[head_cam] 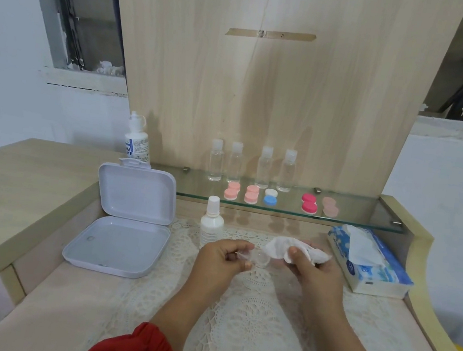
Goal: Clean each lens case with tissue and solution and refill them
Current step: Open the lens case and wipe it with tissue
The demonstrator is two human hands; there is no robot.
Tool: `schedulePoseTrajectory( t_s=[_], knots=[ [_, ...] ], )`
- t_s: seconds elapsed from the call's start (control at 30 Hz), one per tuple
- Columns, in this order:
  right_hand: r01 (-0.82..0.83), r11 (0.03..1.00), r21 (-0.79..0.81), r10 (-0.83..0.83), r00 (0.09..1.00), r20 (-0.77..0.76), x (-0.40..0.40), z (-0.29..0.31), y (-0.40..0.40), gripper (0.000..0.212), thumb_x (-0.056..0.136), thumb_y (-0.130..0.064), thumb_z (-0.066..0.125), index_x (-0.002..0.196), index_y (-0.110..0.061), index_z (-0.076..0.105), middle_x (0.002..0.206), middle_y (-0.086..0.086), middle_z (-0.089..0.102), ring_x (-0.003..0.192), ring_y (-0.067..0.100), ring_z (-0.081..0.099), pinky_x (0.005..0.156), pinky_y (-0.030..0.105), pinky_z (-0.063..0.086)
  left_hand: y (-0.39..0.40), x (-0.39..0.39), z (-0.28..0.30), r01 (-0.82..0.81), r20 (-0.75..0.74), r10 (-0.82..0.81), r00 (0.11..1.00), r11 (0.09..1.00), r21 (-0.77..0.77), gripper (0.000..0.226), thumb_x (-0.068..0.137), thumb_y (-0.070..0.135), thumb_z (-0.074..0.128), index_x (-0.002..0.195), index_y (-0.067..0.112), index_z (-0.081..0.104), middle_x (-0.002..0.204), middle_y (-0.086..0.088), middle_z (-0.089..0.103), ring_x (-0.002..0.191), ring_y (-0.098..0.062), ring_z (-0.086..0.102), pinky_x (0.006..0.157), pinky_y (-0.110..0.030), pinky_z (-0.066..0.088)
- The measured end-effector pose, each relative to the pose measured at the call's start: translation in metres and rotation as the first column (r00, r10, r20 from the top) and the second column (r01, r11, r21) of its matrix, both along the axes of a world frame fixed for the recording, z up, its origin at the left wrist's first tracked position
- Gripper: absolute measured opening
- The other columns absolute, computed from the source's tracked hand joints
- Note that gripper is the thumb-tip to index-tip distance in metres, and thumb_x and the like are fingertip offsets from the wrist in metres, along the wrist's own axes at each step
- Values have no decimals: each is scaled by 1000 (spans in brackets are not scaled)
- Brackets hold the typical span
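My left hand [221, 258] pinches a clear lens case [259, 259] with no caps, held just above the lace mat. My right hand [313, 270] grips a crumpled white tissue [282, 248] that touches the right end of the case. A small white solution bottle [211, 222] stands capped behind my left hand. Several capped lens cases lie on the glass shelf [366, 215]: two light pink [241, 192], one white and blue [270, 196], one deep pink [309, 202], one pale pink [330, 206].
An open white plastic box [127, 220] sits at the left. A tissue box [369, 262] lies at the right. Several clear bottles [252, 165] stand at the back of the shelf, and a larger solution bottle [137, 141] stands on the left ledge.
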State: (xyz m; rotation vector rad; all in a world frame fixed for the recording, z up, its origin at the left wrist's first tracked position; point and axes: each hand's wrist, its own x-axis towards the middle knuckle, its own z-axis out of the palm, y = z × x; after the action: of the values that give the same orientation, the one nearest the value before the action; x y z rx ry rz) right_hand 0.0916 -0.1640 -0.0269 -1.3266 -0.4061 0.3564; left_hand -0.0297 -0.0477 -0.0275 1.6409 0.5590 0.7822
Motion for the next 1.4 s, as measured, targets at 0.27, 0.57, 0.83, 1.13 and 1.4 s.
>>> schedulePoseTrajectory(
  t_s=[0.27,0.57,0.83,1.13,1.4],
  knots=[
    [175,955,-241,87,610,787,-7,-13,4,10,85,-25,64,83,-33,70,90,-18,63,91,1,51,77,21,40,-3,1,0,12,13,-11,1000,1000,-19,37,75,-9,73,89,25,73,80,3,65,68,5,59,71,-18,53],
    [443,826,-348,212,328,921,-4,-19,8,24,67,-29,85,87,-34,73,100,-10,64,96,20,54,70,32,37,-2,1,-1,7,55,-4,998,999,-48,35,75,-6,73,91,25,74,92,-2,73,84,-10,67,78,-25,56],
    [362,843,-398,238,412,880,-6,-19,8,23,78,-43,72,97,-31,74,108,-10,63,100,20,56,74,35,39,0,0,1,32,41,-31,999,998,-47,31,76,-7,72,93,19,74,96,-15,71,82,-11,67,77,-25,57],
    [-4,921,-389,200,861,467,-6,-11,7,14,91,-31,61,98,-20,66,101,-10,57,97,10,56,76,22,44,-1,0,0,36,33,-34,999,997,-68,32,76,-5,74,91,24,74,96,-10,71,86,-13,66,80,-25,56],
    [-77,997,15,76,995,62,-10,2,1,16,84,-6,69,98,-13,66,89,6,71,81,19,69,59,17,51,-6,0,2,75,37,-73,997,995,-70,32,76,-7,72,92,21,72,93,-10,71,78,-6,67,73,-18,53]
  ],
)
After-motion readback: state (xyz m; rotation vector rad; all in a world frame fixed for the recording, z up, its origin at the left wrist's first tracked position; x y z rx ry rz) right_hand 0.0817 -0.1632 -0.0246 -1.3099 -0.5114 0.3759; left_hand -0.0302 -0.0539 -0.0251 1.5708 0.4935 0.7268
